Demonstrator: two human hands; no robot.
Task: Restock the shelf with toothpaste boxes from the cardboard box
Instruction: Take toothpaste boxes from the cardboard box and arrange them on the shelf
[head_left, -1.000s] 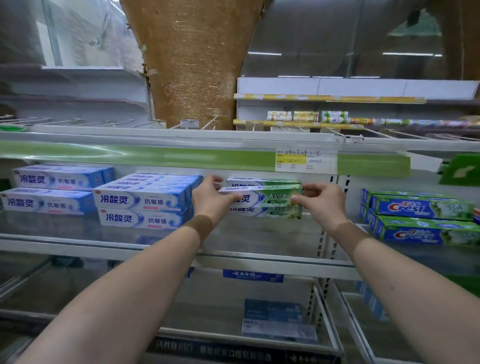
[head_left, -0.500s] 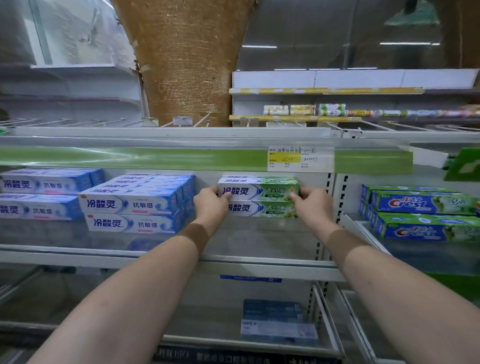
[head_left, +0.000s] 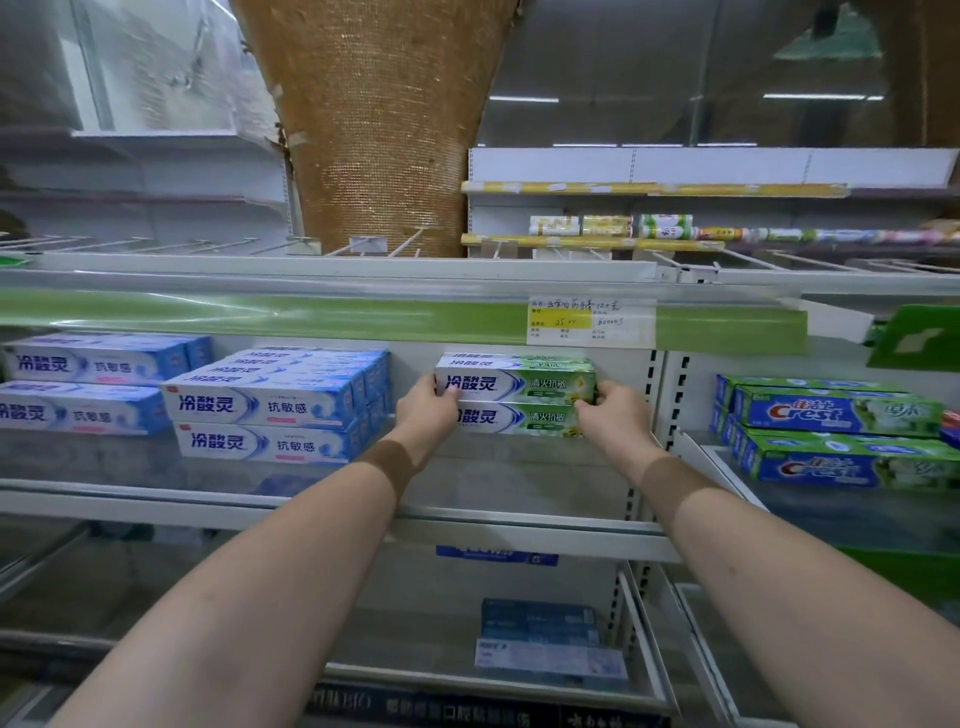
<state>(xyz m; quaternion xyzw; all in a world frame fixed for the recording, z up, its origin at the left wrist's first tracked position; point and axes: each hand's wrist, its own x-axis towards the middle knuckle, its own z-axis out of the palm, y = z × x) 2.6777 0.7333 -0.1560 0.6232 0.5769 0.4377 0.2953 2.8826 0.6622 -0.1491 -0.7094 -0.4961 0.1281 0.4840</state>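
ok so left hand (head_left: 426, 410) and right hand (head_left: 615, 415) each pinch an end of the top box (head_left: 519, 384), stacked on a second box (head_left: 519, 418) on the shelf (head_left: 519, 467). Probably light, thin card, so ends beat squeezing the middle.

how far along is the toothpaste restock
Done: blue boxes sit stacked at left, and a lower green box lies on the shelf. In hand: left hand and right hand grip the ends of the top green box resting on it. Left: bare shelf in front could take more; the cardboard box is out of view.
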